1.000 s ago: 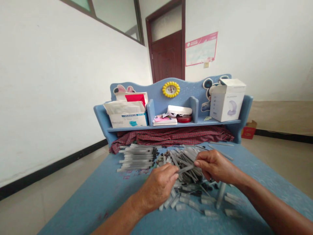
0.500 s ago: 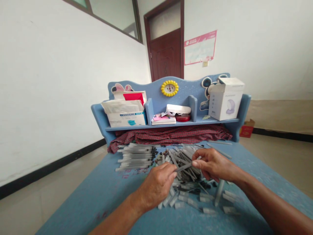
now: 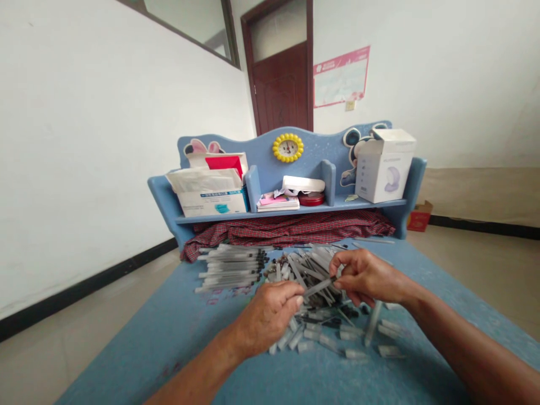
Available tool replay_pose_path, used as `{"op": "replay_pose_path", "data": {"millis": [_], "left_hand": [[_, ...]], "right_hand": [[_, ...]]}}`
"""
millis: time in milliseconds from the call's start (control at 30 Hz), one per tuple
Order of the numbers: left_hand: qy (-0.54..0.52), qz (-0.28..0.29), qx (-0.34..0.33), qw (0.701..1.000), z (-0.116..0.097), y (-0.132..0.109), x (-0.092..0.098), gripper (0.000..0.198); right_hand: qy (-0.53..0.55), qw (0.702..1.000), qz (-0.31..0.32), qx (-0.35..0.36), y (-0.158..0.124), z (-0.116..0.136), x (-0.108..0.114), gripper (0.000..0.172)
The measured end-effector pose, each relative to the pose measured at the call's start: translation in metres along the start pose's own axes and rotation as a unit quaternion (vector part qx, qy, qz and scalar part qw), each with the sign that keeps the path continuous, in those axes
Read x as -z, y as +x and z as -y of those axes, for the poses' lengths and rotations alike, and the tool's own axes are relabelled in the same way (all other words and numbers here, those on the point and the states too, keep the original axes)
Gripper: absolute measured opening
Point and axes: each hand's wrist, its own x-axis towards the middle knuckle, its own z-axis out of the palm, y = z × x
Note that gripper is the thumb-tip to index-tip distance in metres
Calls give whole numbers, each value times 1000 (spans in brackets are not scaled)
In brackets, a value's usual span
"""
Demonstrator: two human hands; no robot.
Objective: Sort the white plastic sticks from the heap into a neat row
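Observation:
My left hand [image 3: 270, 314] and my right hand [image 3: 366, 277] meet over a loose heap of clear pen barrels and parts [image 3: 314, 264] on a blue desk [image 3: 177, 337]. Both pinch one thin clear pen barrel [image 3: 317, 288] between them, the left at its near end, the right at its far end. Fingers of both hands are curled closed. To the left lies a tidy stack of finished pens [image 3: 232, 265] with dark tips. Clear caps [image 3: 333, 342] are scattered near my wrists.
A blue shelf back [image 3: 295, 209] holds a box of masks [image 3: 213, 199], papers, a red tin [image 3: 311, 198], a yellow clock [image 3: 287, 147] and a white carton [image 3: 385, 166]. Red plaid cloth [image 3: 291, 230] lies under the shelf. A brown door [image 3: 280, 87] stands behind.
The view has tilted slightly, so everything sits a little lower and left. Both hands keep their pinch on the pen barrel and have shifted only slightly together.

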Motion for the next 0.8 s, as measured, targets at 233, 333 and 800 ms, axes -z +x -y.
{"op": "replay_pose_path", "data": {"millis": [233,333,800], "left_hand": [[-22,24,45,998,2,1,4,24],[-14,22,40,999,1,1,2,24],[50,26,1,998,0,1,-1,22]], "right_hand": [[-74,997,1,-36,-5,4,7,12],[-146,987,6,-68,-5,5,7,12],[-222,975,-23,-10,-2,4,5,8]]}}
